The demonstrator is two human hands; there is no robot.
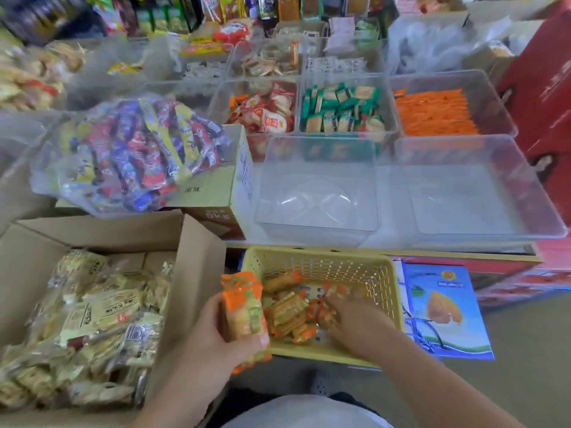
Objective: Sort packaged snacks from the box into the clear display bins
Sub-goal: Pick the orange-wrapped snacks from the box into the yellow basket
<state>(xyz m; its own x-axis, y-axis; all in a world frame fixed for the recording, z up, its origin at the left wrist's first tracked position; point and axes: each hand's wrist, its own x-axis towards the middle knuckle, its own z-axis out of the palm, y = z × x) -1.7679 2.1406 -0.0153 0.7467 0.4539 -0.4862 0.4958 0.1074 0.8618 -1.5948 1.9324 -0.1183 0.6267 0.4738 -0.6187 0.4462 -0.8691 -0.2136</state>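
Curling round an orange packet stack (244, 307), left fingers (262, 339) clamp it; right fingers (335, 305), blurred, posture unclear, touch basket packets (290, 316)

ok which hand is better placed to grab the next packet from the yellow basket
Right. The right hand is down among the loose packets in the yellow basket; the left hand is full, gripping a stack of packets.

Blue almond-print bag (445, 307) low right, red cartons (543, 97) along right edge
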